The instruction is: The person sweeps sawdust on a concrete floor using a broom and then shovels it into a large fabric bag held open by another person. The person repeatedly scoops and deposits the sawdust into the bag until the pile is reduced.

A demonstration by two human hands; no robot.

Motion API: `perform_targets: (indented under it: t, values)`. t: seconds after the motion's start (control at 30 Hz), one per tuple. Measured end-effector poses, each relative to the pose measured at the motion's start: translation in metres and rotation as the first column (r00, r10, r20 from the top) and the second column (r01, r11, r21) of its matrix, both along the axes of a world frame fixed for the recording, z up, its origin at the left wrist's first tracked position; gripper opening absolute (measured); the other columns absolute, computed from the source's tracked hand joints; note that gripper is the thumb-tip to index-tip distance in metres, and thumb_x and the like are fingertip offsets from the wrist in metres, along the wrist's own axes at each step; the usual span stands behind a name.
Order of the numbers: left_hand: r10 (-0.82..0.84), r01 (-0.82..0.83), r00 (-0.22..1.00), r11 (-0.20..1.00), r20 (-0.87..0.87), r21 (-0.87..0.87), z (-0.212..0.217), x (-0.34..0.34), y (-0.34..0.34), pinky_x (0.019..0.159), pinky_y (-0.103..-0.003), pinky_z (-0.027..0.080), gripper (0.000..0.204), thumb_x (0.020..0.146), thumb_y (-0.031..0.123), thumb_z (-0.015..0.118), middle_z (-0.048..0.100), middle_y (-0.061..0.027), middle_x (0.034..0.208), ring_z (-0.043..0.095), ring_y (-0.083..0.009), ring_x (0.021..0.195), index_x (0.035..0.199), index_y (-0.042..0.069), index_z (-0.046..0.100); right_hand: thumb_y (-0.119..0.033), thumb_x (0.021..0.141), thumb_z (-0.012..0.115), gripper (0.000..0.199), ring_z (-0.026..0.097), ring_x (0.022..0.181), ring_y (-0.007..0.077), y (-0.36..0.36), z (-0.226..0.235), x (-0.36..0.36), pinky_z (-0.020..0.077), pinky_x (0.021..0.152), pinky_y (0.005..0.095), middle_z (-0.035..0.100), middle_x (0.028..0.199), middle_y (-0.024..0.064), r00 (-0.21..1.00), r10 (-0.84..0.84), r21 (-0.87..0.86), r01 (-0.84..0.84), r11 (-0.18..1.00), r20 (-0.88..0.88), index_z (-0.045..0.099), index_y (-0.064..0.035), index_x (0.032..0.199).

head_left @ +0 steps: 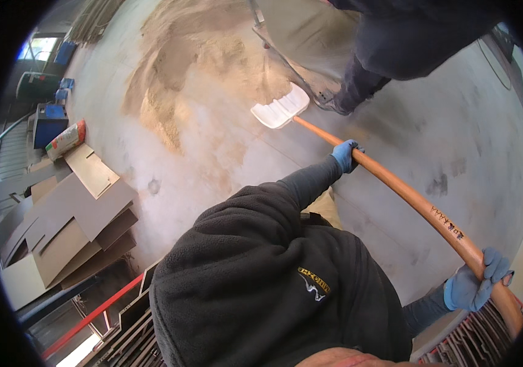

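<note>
Shovel (359, 160) work on the sand, that is the step in hand as I read it: both hands are on the long orange handle and the white blade (281, 107) sits out ahead on the concrete floor (457, 134), right at the near edge of the sand pile (200, 67). Left hand (346, 155), blue-gloved, is closed around the handle about halfway down, well forward of the body, arm stretched out nearly straight in a grey sleeve. Right hand (475, 282), also gloved in blue, is wrapped around the handle near its upper end, pulled back low beside the hip, elbow bent. So the handle runs on a slant from the rear hand, through the front hand, down to the blade beyond it. By my reckoning the blade is flat at the pile's fringe and not yet loaded; the next move calls for a firm push from the rear hand while the front hand steers and keeps the blade low against the floor. Just past the blade, on its far side, another person's dark-trousered leg and shoe (338, 104) stand close, so the push wants care. Off to the left of the front hand, well apart, lie flattened cardboard sheets (72, 226) and a sack (66, 139).
</note>
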State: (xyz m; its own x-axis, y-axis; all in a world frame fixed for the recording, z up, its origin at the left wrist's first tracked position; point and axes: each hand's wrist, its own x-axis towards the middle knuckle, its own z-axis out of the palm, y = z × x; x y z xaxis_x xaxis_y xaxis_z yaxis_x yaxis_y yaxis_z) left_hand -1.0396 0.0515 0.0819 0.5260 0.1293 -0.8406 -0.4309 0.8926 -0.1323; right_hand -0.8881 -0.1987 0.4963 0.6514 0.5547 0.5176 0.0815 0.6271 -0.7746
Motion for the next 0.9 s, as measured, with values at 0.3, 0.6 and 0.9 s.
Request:
perform_targets:
  t: [0.3,0.6,0.9]
  values:
    - [0.194,-0.193,0.976,0.981,-0.095,0.022,0.017,-0.028,0.153,0.076,-0.034,0.056,0.009,0.083,0.017,0.063,0.067,-0.0058,0.080,0.065,-0.0215,0.073,0.085,0.010,0.058,-0.003,0.071,0.064,0.033,0.040,0.068,0.0106,0.177,0.006,-0.005,0.0341,0.069,0.0283,0.042,0.077,-0.0031,0.996,0.091,0.020,-0.091,0.996,0.012,0.048,-0.0156,0.097]
    - [0.381,-0.447,0.878,0.868,0.289,0.215,0.051,-0.135,0.306,0.078,-0.038,0.050,0.013,0.081,0.025,0.064,0.059,0.0018,0.074,0.058,-0.0198,0.079,0.081,0.014,0.057,-0.003,0.075,0.065,0.035,0.048,0.067,0.0167,0.378,-0.064,-0.139,0.0416,0.068,0.0350,0.047,0.080,0.0009,0.989,0.148,0.016,-0.148,0.989,0.008,0.048,-0.0180,0.101]
    - [0.443,-0.476,0.876,0.859,0.190,0.191,0.116,-0.275,0.492,0.072,-0.034,0.054,0.009,0.086,0.017,0.060,0.062,-0.0023,0.079,0.059,-0.0207,0.072,0.086,0.010,0.055,0.007,0.080,0.055,0.035,0.060,0.094,0.0270,0.593,-0.144,-0.315,0.0428,0.098,0.0551,0.057,0.099,0.0157,0.965,0.263,-0.021,-0.263,0.965,-0.013,0.035,-0.0118,0.103]
